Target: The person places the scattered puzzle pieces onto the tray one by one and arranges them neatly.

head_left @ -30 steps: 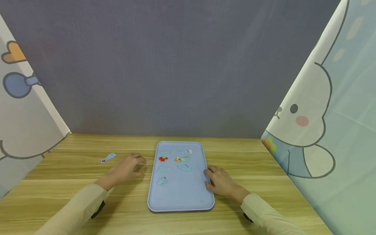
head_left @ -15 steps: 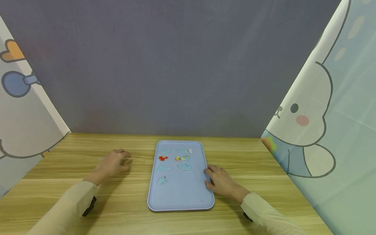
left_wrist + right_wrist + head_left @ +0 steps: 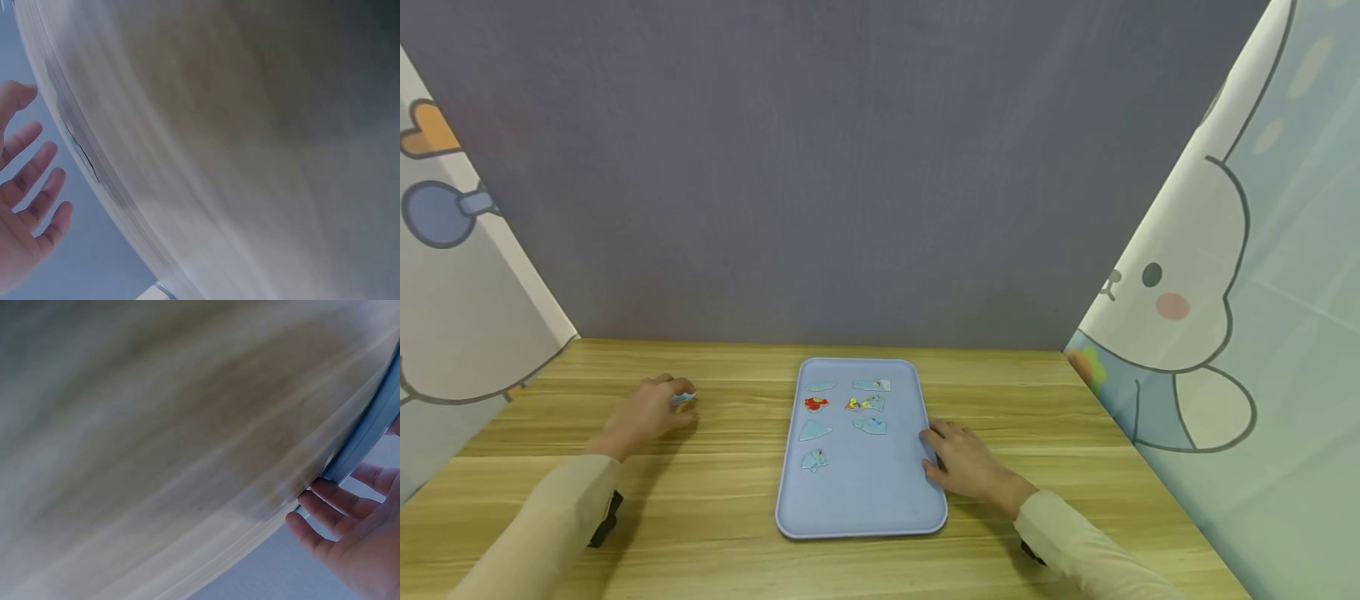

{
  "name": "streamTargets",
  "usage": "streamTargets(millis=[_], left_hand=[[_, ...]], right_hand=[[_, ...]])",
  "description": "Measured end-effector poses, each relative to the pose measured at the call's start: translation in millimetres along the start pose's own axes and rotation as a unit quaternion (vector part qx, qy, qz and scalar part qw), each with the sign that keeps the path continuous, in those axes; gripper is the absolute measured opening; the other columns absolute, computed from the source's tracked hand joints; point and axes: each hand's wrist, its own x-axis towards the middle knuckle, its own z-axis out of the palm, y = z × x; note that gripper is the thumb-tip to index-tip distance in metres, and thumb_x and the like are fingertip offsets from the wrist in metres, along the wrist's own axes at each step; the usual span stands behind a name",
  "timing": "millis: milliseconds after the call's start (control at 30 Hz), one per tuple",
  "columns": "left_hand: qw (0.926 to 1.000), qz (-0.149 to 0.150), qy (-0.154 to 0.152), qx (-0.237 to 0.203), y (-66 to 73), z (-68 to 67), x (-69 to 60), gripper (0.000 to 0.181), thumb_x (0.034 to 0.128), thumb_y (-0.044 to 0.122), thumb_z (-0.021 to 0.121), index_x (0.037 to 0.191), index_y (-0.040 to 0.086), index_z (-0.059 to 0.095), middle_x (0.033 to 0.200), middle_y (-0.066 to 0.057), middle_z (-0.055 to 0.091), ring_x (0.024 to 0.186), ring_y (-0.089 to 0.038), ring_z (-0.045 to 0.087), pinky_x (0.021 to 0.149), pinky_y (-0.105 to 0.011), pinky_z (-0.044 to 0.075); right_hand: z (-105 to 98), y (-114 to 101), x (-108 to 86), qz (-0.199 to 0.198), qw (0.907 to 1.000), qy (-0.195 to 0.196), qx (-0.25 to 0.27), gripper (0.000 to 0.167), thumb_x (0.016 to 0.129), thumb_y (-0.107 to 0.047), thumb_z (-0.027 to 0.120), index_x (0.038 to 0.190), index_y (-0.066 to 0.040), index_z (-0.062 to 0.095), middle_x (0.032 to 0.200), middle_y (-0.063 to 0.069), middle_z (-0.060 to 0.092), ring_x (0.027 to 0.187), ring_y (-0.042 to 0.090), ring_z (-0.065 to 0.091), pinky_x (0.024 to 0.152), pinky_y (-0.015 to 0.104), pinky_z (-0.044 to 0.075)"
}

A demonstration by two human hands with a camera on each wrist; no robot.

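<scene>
My left hand (image 3: 643, 415) hovers over the left side of the table in the head view, above a light blue picture piece (image 3: 682, 399). Only part of that piece shows between thumb and fingers. In the left wrist view the left hand's fingers (image 3: 39, 195) are spread, with nothing held. My right hand (image 3: 966, 462) rests on the right rim of a pale blue tray (image 3: 859, 534). Its fingertips touch the tray edge in the right wrist view, fingers (image 3: 328, 512) loosely extended. On the tray lie several irregular picture pieces, among them a red one (image 3: 816, 404) and a pale blue triangular one (image 3: 814, 430).
The wooden table (image 3: 730, 517) meets a dark grey panel (image 3: 820, 183) at the back. Cartoon-printed cloths stand at both sides, the right one (image 3: 1285, 333) showing a white rabbit. The tray's picture pieces lie in its upper and left parts.
My left hand has moved left, away from the tray, to the loose light blue picture piece, now mostly covering it. The right hand and the tray have stayed in place.
</scene>
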Motion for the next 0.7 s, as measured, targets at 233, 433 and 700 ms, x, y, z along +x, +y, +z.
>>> streamTargets(millis=[233, 433, 700], left_hand=[[0.9998, -0.019, -0.002, 0.009, -17.0, -2.8, -3.8, 0.040, 0.0741, 0.025, 0.071, 0.104, 0.001, 0.062, 0.094, -0.020, 0.061, 0.076, -0.033, 0.059, 0.055, -0.043, 0.048], [0.9996, -0.021, 0.004, 0.016, -25.8, -2.8, -5.2, 0.040, 0.0741, 0.026, 0.071, 0.104, 0.002, 0.062, 0.092, -0.019, 0.063, 0.077, -0.034, 0.060, 0.056, -0.047, 0.048], [0.9990, -0.034, -0.019, 0.023, -28.7, -4.6, -7.8, 0.034, 0.0767, 0.024, 0.070, 0.103, 0.003, 0.063, 0.093, -0.017, 0.063, 0.079, -0.035, 0.060, 0.056, -0.047, 0.047]], right_hand=[[0.3, 0.5, 0.3, 0.001, 1.0000, -0.003, 0.000, 0.042, 0.086, -0.030, 0.057, 0.119, -0.004, 0.055, 0.124, 0.017, 0.053, 0.116, 0.034, 0.049, 0.092, 0.052, 0.043], [0.3, 0.4, 0.2, 0.001, 1.0000, -0.003, 0.000, 0.042, 0.086, -0.030, 0.057, 0.119, -0.004, 0.056, 0.124, 0.018, 0.053, 0.116, 0.034, 0.049, 0.091, 0.052, 0.043], [-0.5, -0.5, -0.2, 0.002, 1.0000, -0.005, 0.002, 0.042, 0.086, -0.029, 0.057, 0.120, -0.004, 0.055, 0.125, 0.018, 0.052, 0.117, 0.034, 0.049, 0.091, 0.053, 0.043]])
